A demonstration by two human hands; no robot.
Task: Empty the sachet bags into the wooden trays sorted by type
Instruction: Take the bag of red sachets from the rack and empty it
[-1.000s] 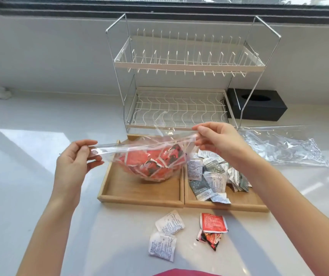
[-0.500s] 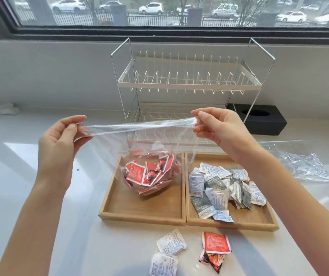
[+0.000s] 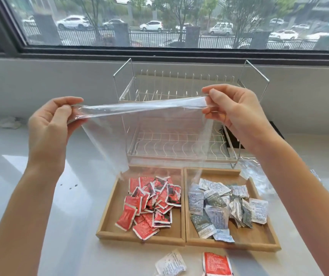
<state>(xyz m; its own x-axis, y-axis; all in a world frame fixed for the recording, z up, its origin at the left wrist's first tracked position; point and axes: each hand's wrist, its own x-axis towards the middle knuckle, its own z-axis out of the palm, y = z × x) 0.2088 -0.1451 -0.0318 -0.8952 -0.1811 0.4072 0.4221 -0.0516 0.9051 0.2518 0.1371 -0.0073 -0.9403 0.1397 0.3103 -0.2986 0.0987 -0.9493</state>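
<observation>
My left hand and my right hand pinch the two upper corners of a clear plastic bag, stretched taut and hanging above the trays. The bag looks empty. Below it, a heap of red sachets lies in the left wooden tray. White and grey-green sachets fill the right wooden tray.
A two-tier wire dish rack stands behind the trays below the window. An empty crumpled clear bag lies to the right. A loose white sachet and a loose red sachet lie on the counter in front of the trays.
Both hands have raised the bag higher. The red sachets have dropped out of it into the left tray.
</observation>
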